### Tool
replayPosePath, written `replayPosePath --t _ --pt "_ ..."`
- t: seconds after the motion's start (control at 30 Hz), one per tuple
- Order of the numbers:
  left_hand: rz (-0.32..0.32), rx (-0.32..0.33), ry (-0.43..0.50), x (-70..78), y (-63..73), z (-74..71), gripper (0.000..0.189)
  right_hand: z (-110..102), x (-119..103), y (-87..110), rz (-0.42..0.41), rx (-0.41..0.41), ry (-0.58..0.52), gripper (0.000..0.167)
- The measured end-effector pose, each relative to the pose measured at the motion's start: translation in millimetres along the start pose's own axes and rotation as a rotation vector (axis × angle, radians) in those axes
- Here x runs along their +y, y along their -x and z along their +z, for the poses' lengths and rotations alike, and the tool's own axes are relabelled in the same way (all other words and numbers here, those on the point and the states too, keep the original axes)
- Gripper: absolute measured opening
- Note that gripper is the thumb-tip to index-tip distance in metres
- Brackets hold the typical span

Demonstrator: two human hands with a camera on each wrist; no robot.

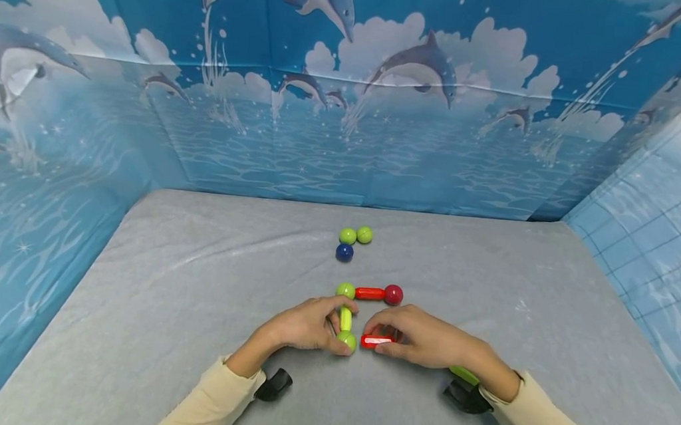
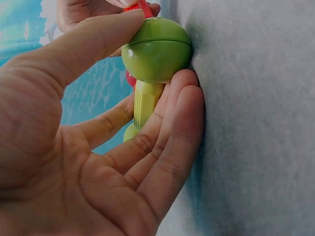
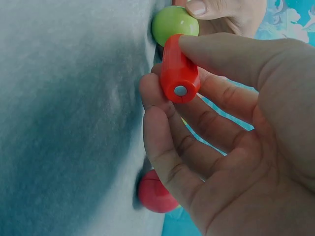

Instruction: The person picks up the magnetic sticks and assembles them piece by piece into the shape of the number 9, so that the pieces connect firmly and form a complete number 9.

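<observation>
My left hand (image 1: 310, 323) holds the near green ball (image 2: 157, 51) between thumb and fingers. From that ball a yellow-green rod (image 1: 345, 319) runs away to a far green ball (image 1: 346, 290). A red rod (image 1: 369, 293) lies sideways from the far ball and ends at a red ball (image 1: 393, 295). In my right hand (image 1: 426, 338) a second red rod (image 3: 179, 69) is pinched between thumb and fingers. A round metal spot shows in its end in the right wrist view. Its other end points at the near green ball, with a small gap in the head view.
Farther back on the grey cloth (image 1: 242, 245) two loose green balls (image 1: 347, 236) and a dark blue ball (image 1: 345, 252) sit close together. A yellow-green piece (image 1: 464, 374) shows beneath my right wrist. Dolphin-printed curtains (image 1: 321, 151) stand around the back and sides.
</observation>
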State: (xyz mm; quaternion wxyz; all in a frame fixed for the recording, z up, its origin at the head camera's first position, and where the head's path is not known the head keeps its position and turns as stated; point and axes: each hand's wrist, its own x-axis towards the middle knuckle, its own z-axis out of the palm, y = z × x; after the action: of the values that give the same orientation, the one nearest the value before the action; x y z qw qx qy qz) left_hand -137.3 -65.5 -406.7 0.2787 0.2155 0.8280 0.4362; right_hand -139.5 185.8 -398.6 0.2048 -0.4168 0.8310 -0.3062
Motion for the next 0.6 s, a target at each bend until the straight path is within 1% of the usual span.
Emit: replayPosePath --t 0.4,0.5,0.6 --pt "0.002 0.003 -0.001 0.0 0.0 0.1 0.062 2.5 0.2 -2.7 -0.012 -0.006 0.0 0.022" --pt "0.014 -0.005 -0.027 0.1 0.4 0.0 0.056 1.9 0.3 -2.4 -0.011 -0.006 -0.002 0.023" --pt "0.035 -0.026 -0.083 0.2 0.8 0.4 0.044 0.9 0.4 -2.0 -0.008 -0.005 -0.007 0.024"
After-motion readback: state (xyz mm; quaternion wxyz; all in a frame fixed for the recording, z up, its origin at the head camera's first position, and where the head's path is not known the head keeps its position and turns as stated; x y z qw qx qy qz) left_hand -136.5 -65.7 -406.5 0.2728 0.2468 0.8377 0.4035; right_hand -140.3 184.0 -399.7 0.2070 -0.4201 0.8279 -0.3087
